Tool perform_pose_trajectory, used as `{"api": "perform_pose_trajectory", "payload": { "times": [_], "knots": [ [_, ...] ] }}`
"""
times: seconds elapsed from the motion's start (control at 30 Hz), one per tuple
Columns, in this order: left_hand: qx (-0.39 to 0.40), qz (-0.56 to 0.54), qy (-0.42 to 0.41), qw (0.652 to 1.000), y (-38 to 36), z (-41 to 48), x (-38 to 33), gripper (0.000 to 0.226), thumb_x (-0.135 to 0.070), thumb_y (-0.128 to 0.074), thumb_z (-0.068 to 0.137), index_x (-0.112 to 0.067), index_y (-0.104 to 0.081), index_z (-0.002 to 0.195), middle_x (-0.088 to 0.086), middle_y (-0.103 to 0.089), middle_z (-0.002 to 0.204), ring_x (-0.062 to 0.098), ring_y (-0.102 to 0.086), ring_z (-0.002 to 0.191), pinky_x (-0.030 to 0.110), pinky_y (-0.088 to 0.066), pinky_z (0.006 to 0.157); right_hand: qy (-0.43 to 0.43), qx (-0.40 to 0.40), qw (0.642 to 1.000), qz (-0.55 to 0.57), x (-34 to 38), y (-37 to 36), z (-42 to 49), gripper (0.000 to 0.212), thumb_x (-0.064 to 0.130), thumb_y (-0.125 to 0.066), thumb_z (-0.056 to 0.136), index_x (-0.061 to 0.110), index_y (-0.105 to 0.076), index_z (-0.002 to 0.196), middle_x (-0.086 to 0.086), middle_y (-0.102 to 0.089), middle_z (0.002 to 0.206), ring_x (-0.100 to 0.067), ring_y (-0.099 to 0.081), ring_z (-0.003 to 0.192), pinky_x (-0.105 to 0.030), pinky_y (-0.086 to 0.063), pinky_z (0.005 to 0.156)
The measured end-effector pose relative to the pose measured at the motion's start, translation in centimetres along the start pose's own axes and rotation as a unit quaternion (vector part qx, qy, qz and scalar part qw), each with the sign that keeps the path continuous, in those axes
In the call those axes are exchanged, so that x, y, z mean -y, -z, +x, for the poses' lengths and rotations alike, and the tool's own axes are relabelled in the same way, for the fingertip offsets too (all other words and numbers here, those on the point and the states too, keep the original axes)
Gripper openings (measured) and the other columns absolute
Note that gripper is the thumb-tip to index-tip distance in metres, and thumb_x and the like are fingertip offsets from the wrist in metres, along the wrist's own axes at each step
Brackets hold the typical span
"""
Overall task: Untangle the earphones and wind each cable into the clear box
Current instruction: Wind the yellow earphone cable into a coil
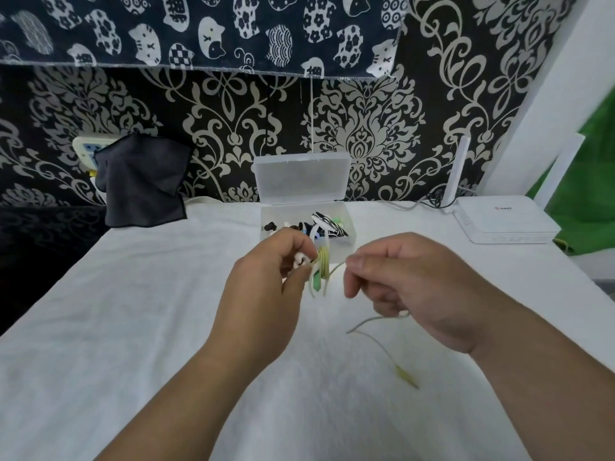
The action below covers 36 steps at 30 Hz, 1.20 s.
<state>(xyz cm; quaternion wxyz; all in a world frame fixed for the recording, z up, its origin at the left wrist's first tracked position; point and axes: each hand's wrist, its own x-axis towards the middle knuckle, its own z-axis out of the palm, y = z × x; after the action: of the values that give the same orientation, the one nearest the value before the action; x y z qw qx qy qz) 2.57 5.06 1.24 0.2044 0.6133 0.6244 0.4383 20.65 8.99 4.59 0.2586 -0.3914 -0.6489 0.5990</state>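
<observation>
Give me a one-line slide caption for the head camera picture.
Left hand holds coiled yellow-green earphone cable; right hand feeds it before clear box.

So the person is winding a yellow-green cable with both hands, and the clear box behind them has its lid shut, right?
Not quite. The head view shows the clear box with its lid standing open and earphones already inside. The rest holds: the left hand holds the coil of yellow-green cable while the right hand feeds it.

Small red logo on white router (499, 221), too blurred to read
</observation>
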Motion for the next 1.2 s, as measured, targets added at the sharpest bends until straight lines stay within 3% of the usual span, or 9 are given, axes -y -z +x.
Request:
{"api": "perform_pose_trajectory", "payload": {
  "times": [0.17, 0.27, 0.43, 0.57, 0.67, 0.77, 0.97, 1.07, 1.2],
  "knots": [
    [0.075, 0.069, -0.034, 0.994, -0.3, -0.3, -0.6, 0.026, -0.012, -0.06, 0.094, -0.037, -0.055, 0.086, -0.02, -0.064, 0.084, 0.001, -0.062, 0.084, 0.025, -0.051, 0.071, 0.034, -0.075, 0.996, -0.025, 0.0, 0.7, 0.1, 0.036, 0.014, -0.056, 0.097, 0.01, -0.07, 0.064, 0.005, -0.032, 0.051, -0.013, -0.026, 0.051, -0.027, -0.023, 0.052],
    [0.12, 0.046, -0.04, 0.991, -0.4, -0.5, -1.0, 0.026, -0.01, -0.062, 0.093, -0.036, -0.056, 0.089, -0.019, -0.065, 0.088, 0.005, -0.064, 0.086, 0.029, -0.053, 0.076, 0.056, -0.123, 0.981, -0.139, -0.1, 0.8, 0.1, 0.033, 0.029, -0.059, 0.094, 0.014, -0.071, 0.067, 0.01, -0.036, 0.049, -0.007, -0.033, 0.048, -0.023, -0.029, 0.054],
    [0.175, -0.022, -0.004, 0.984, 0.0, -0.5, -1.1, 0.027, -0.008, -0.061, 0.094, -0.034, -0.06, 0.087, -0.013, -0.064, 0.082, 0.006, -0.063, 0.08, 0.031, -0.054, 0.08, 0.092, -0.201, 0.948, -0.227, -0.8, 1.1, 0.5, 0.03, 0.025, -0.062, 0.095, 0.014, -0.068, 0.068, 0.011, -0.041, 0.048, -0.004, -0.039, 0.048, -0.015, -0.033, 0.049],
    [0.196, -0.105, 0.014, 0.975, 0.0, -0.3, -0.8, 0.022, -0.008, -0.062, 0.093, -0.03, -0.063, 0.09, 0.016, -0.062, 0.082, 0.035, -0.059, 0.076, 0.052, -0.051, 0.074, 0.075, -0.227, 0.949, -0.204, -1.3, 1.2, 0.8, 0.028, 0.027, -0.067, 0.093, 0.011, -0.068, 0.069, 0.013, -0.042, 0.047, -0.004, -0.037, 0.045, -0.014, -0.031, 0.046],
    [0.168, -0.19, 0.03, 0.967, 0.0, -0.2, -0.9, 0.015, -0.01, -0.065, 0.09, -0.025, -0.064, 0.089, 0.029, -0.061, 0.089, 0.045, -0.059, 0.08, 0.061, -0.05, 0.079, 0.005, -0.181, 0.971, -0.159, -1.5, 0.8, 1.0, 0.032, 0.032, -0.062, 0.095, 0.015, -0.072, 0.071, 0.007, -0.042, 0.052, -0.008, -0.035, 0.046, -0.022, -0.032, 0.051],
    [0.093, -0.264, 0.065, 0.958, -0.1, 0.1, -0.9, 0.023, 0.002, -0.065, 0.089, -0.021, -0.065, 0.085, 0.013, -0.07, 0.087, 0.03, -0.066, 0.08, 0.047, -0.05, 0.083, -0.054, -0.088, 0.987, -0.119, -2.2, -0.3, 1.1, 0.038, 0.033, -0.055, 0.099, 0.02, -0.072, 0.068, 0.001, -0.045, 0.061, -0.015, -0.034, 0.055, -0.033, -0.027, 0.057],
    [-0.043, -0.218, 0.115, 0.968, -0.1, 0.5, -0.1, 0.025, 0.0, -0.067, 0.088, -0.024, -0.067, 0.084, 0.002, -0.069, 0.094, 0.026, -0.072, 0.078, 0.053, -0.055, 0.09, -0.066, 0.019, 0.993, -0.1, -2.1, -1.4, 0.5, 0.033, 0.026, -0.051, 0.103, 0.015, -0.071, 0.079, 0.005, -0.041, 0.056, -0.012, -0.031, 0.05, -0.024, -0.026, 0.051],
    [-0.049, -0.172, 0.12, 0.977, 0.0, 0.5, 0.1, 0.026, -0.002, -0.066, 0.09, -0.027, -0.065, 0.083, 0.003, -0.068, 0.092, 0.034, -0.069, 0.079, 0.052, -0.055, 0.087, -0.051, 0.012, 0.99, -0.128, -1.6, -1.3, 0.3, 0.032, 0.029, -0.056, 0.1, 0.015, -0.073, 0.076, 0.011, -0.039, 0.051, -0.005, -0.033, 0.045, -0.022, -0.027, 0.053],
    [-0.038, -0.19, 0.133, 0.972, 0.0, 0.7, 0.1, 0.025, 0.002, -0.062, 0.092, -0.022, -0.065, 0.085, 0.005, -0.067, 0.095, 0.025, -0.071, 0.077, 0.044, -0.059, 0.086, -0.056, -0.014, 0.988, -0.146, -1.4, -0.7, 0.2, 0.032, 0.026, -0.059, 0.097, 0.014, -0.072, 0.07, 0.015, -0.037, 0.046, -0.002, -0.034, 0.042, -0.025, -0.028, 0.055]
  ]
}}
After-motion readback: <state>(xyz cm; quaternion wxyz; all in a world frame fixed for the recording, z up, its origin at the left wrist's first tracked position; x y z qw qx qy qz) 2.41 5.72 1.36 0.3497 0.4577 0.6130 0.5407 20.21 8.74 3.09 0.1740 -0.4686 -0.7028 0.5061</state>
